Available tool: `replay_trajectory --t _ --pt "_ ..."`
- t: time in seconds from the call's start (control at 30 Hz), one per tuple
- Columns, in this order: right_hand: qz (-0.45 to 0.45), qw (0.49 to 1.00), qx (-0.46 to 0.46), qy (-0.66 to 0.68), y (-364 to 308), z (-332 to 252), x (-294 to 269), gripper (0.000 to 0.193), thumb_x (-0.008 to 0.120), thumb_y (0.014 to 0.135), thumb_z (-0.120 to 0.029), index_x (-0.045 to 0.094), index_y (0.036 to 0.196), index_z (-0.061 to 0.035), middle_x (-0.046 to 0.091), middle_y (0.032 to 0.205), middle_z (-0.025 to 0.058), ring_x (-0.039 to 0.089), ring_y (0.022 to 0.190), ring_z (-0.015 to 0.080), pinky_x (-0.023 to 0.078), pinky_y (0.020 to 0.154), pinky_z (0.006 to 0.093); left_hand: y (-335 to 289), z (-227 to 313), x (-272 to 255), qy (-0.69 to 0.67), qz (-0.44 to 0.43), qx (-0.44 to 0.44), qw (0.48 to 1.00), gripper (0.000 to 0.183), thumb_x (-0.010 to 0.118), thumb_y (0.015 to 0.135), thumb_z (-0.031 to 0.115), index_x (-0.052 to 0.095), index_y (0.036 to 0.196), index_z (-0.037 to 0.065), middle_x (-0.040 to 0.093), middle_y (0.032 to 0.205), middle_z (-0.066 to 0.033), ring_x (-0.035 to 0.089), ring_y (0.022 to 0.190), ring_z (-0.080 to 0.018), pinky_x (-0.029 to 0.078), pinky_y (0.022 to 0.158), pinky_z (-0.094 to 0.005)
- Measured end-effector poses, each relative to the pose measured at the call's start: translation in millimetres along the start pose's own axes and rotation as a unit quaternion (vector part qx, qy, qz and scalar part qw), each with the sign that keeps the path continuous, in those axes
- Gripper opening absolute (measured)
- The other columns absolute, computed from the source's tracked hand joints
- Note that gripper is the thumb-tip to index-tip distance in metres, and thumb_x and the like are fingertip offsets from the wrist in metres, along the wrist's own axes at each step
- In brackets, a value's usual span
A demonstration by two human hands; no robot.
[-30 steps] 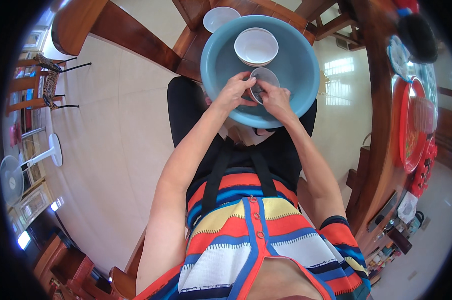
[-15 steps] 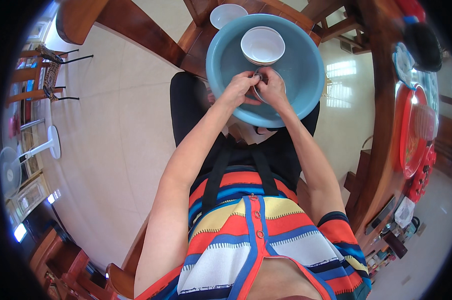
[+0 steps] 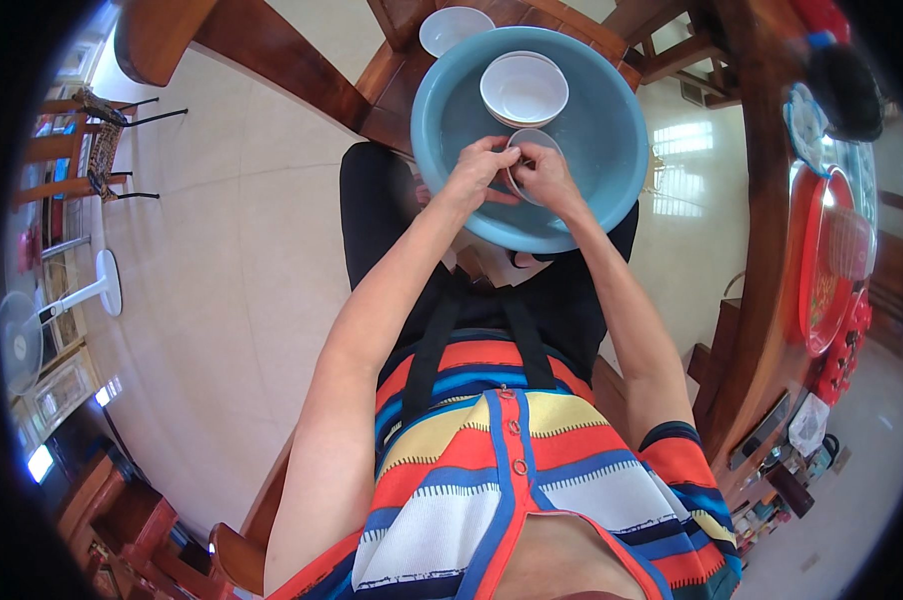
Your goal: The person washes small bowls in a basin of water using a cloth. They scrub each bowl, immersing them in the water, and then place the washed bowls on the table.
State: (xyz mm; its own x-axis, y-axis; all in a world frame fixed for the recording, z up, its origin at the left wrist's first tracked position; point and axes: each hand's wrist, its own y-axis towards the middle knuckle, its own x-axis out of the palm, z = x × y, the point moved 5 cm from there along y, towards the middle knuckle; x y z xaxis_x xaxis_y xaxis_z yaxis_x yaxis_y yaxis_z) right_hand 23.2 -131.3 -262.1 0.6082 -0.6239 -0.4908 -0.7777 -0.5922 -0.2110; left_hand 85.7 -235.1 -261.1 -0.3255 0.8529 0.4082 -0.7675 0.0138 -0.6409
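Over the near part of a blue basin, both my hands are at a small pale bowl tilted on its side. My left hand grips the bowl's left rim, its lower fingers reaching under the outside. Inside the bowl, my right hand has its fingers curled and pressed toward that same rim. Whatever those fingers may hold is hidden. Just beyond my hands, a stack of white bowls stands in the basin.
Another white bowl sits behind the basin on a brown wooden seat. To the right runs a wooden table with a red tray on it. A white fan stands far left on the tiled floor.
The bowl in my hands has tipped so more of its pale inside shows beyond my right hand. My right hand has shifted slightly right and down.
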Motion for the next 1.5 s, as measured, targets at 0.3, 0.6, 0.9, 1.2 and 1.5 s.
replay_trajectory --t 0.3,0.6,0.9,1.2,1.5 --pt "0.079 0.954 -0.049 -0.286 -14 20 -38 0.023 0.066 0.068 -0.008 0.065 0.091 -0.0066 0.060 0.090 0.0178 0.059 0.086 0.0360 0.048 0.077 0.0426 -6 11 5 0.201 0.123 0.129 0.963 0.050 0.061 0.083 0.024 0.043 0.123 -0.001 0.053 0.107 -0.0165 0.056 0.099 -0.0289 0.049 0.079 -0.0466" --pt "0.065 0.989 0.007 -0.134 2 38 -36 0.021 0.058 0.074 -0.009 0.059 0.092 0.0016 0.063 0.090 0.0236 0.060 0.089 0.0389 0.047 0.078 0.0438 -42 -10 66 0.719 -0.010 0.417 0.556 0.025 0.070 0.065 0.016 0.063 0.087 0.006 0.060 0.087 -0.0090 0.058 0.091 -0.0249 0.033 0.097 -0.0495" --pt "0.269 0.931 0.063 -0.237 0 47 -55 0.020 0.054 0.079 -0.014 0.061 0.094 -0.0025 0.064 0.086 0.0195 0.061 0.085 0.0376 0.046 0.079 0.0425 -32 3 38 0.478 0.107 0.317 0.812 0.018 0.058 0.080 0.009 0.060 0.098 0.007 0.062 0.087 -0.0099 0.060 0.088 -0.0230 0.040 0.090 -0.0402" --pt "0.129 0.973 0.095 0.165 -2 37 -54 0.022 0.063 0.076 -0.008 0.063 0.098 -0.0029 0.064 0.081 0.0041 0.058 0.073 0.0119 0.047 0.068 0.0256 -12 -7 18 0.082 -0.014 0.239 0.967 0.027 0.051 0.086 0.005 0.051 0.112 -0.003 0.059 0.101 -0.0044 0.056 0.091 -0.0095 0.044 0.081 -0.0238" --pt "0.143 0.980 -0.127 -0.046 -56 -48 -22 0.029 0.059 0.083 -0.012 0.059 0.111 -0.0050 0.055 0.103 0.0098 0.050 0.098 0.0236 0.041 0.083 0.0317 -9 -9 19 0.049 -0.070 0.181 0.980 0.025 0.053 0.082 0.002 0.059 0.107 0.002 0.057 0.084 0.0028 0.048 0.072 -0.0042 0.039 0.063 -0.0200"
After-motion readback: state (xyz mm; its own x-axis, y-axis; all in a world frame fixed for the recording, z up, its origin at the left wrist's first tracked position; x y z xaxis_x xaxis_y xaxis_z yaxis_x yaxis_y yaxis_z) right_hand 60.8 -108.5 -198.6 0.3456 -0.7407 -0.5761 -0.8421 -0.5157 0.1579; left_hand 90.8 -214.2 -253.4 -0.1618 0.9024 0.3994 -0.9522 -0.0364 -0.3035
